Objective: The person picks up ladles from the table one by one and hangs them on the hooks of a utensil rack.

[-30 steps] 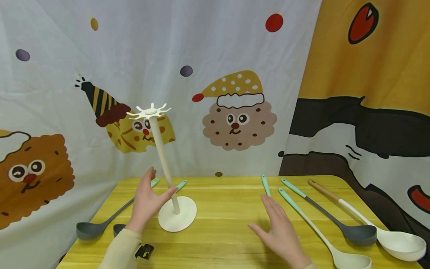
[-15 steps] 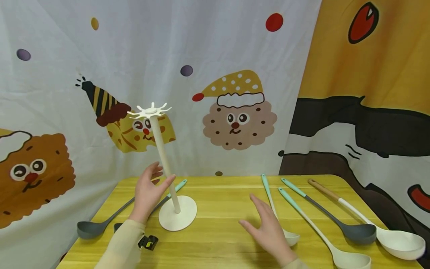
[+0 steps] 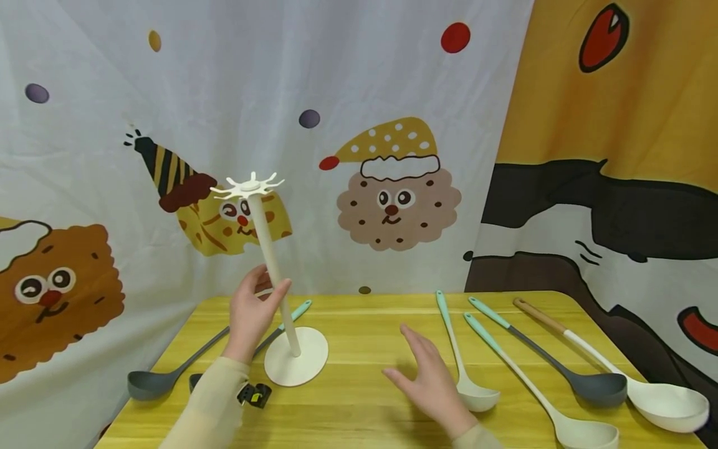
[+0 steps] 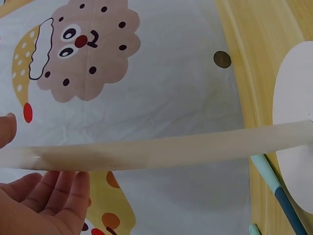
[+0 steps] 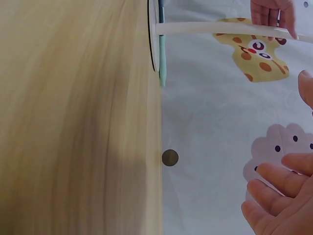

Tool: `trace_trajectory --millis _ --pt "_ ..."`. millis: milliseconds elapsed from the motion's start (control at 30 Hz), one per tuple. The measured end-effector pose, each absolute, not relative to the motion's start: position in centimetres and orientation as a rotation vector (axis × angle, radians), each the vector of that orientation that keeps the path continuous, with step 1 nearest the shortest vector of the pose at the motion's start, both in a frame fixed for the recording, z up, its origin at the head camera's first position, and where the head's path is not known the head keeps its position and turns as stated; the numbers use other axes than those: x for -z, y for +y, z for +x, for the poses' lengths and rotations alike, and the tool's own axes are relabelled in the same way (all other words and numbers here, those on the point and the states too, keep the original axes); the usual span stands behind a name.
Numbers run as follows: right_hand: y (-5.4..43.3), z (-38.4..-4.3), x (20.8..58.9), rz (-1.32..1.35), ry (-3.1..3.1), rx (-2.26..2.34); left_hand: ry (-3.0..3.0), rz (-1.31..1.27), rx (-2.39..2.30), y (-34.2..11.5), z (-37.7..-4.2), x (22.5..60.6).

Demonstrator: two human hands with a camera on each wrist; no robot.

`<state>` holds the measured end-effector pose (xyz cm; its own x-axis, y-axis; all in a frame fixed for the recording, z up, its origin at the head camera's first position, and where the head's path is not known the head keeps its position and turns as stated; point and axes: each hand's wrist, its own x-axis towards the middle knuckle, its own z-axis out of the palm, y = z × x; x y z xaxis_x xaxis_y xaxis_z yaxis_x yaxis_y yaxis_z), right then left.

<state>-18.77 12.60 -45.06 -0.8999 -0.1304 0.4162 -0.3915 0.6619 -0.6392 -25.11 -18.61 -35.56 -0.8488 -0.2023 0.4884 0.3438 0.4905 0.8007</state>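
Note:
A cream utensil stand (image 3: 262, 231) rises from its round base (image 3: 307, 366) on the wooden table (image 3: 359, 386), topped by a ring of hooks. My left hand (image 3: 250, 315) is at its pole, below the hooks. In the left wrist view, the fingers (image 4: 73, 193) lie against or just behind the pole (image 4: 171, 149), while the thumb stays apart on the other side. My right hand (image 3: 429, 380) hovers over the table with fingers extended and thumb spread, holding nothing. Nearest to it lies a white ladle (image 3: 477, 398) with a mint handle.
At the right lie another white ladle (image 3: 586, 433), a grey ladle (image 3: 600, 390) and a large white spoon (image 3: 667, 405) with a wooden handle. A grey ladle (image 3: 151, 385) lies far left; another mint-handled utensil (image 3: 303, 308) is partly hidden behind my left arm. A cartoon curtain (image 3: 381, 81) hangs behind.
My left hand has moved slightly up and right, closer about the pole. My right hand has shifted left, uncovering the nearest white ladle. The stand has not moved.

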Motion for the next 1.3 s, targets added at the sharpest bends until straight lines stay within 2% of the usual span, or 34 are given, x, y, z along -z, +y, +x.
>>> trace_trajectory --millis 633,1300 --pt "10.1 -19.4 43.3 0.489 -2.540 -1.185 -2.168 -0.095 1.251 -18.3 -25.8 35.6" --pt "10.9 -21.0 40.5 0.509 -2.494 -1.088 -2.079 -0.123 1.214 -17.8 -26.4 36.1"
